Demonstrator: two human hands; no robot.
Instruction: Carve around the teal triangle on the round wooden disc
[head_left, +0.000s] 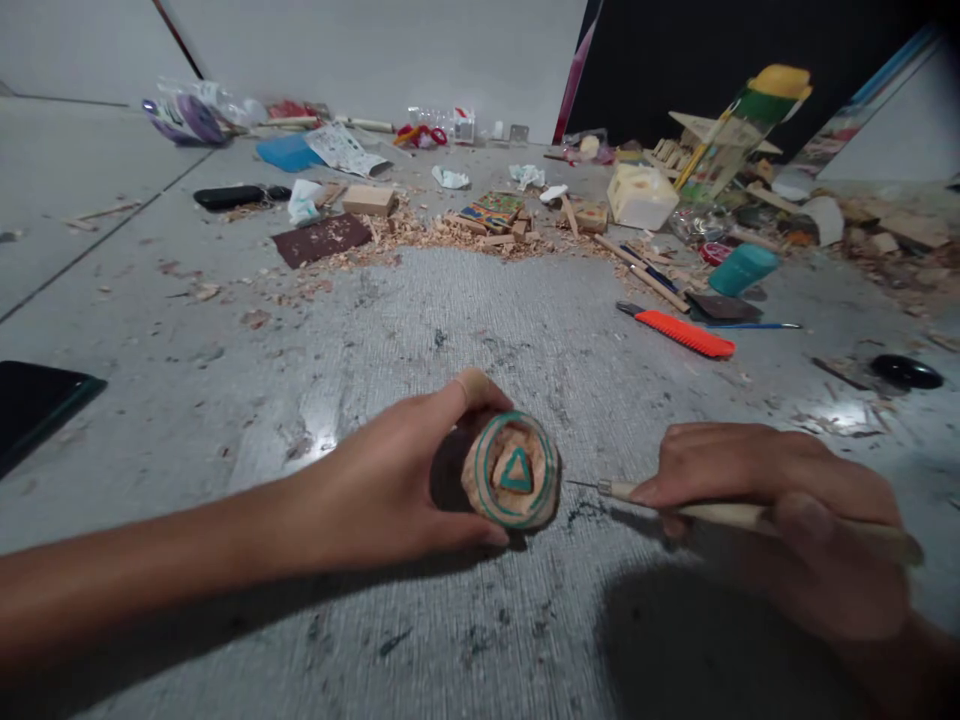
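My left hand (420,480) is wrapped round the side of a small round wooden piece (529,510), thumb at the near edge and fingers at the far edge. Teal rings are drawn on its top, around a carved hollow with a raised teal-edged triangle in the middle. In my right hand (787,500) is a slim tool with a pale wooden handle (724,513) and a thin metal needle-like tip. The tip points left, just short of the wooden piece and apart from it.
An orange utility knife (682,332) lies beyond my right hand, near a teal cylinder (744,270). Wood shavings (420,232), a brown sandpaper sheet (321,240) and a wood block (369,200) spread across the back. A black phone-like object (41,405) is at left, a black oval object (906,371) at right.
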